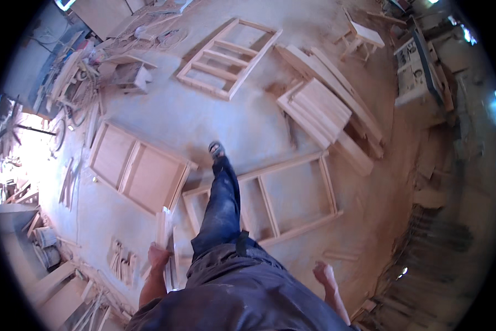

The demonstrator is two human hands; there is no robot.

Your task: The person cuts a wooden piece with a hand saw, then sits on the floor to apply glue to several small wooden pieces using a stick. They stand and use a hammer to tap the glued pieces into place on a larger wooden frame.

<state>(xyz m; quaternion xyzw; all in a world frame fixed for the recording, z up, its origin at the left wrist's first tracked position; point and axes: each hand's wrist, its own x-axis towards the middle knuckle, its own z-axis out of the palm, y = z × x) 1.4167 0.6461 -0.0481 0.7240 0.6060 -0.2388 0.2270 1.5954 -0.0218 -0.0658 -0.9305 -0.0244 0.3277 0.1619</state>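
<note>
Left grip [158,256] closed around pale narrow wooden slats [163,227], right grip [323,273] loosely curled, empty, pale rectangular wooden frame [270,198] between grips

Wooden slat [163,227] in left hand [158,257]: showing pale tan, unfinished. Floor [248,121]: showing dusty grey-beige, shading to reddish-brown sawdust at right. Panelled frame [139,168] and open frames [228,58]: reading light pine-yellow. Trouser leg [221,207]: appearing dark blue, dust-smudged. Shoe [216,149]: appearing grey. Machine [419,69]: showing off-white with dark trim.
</note>
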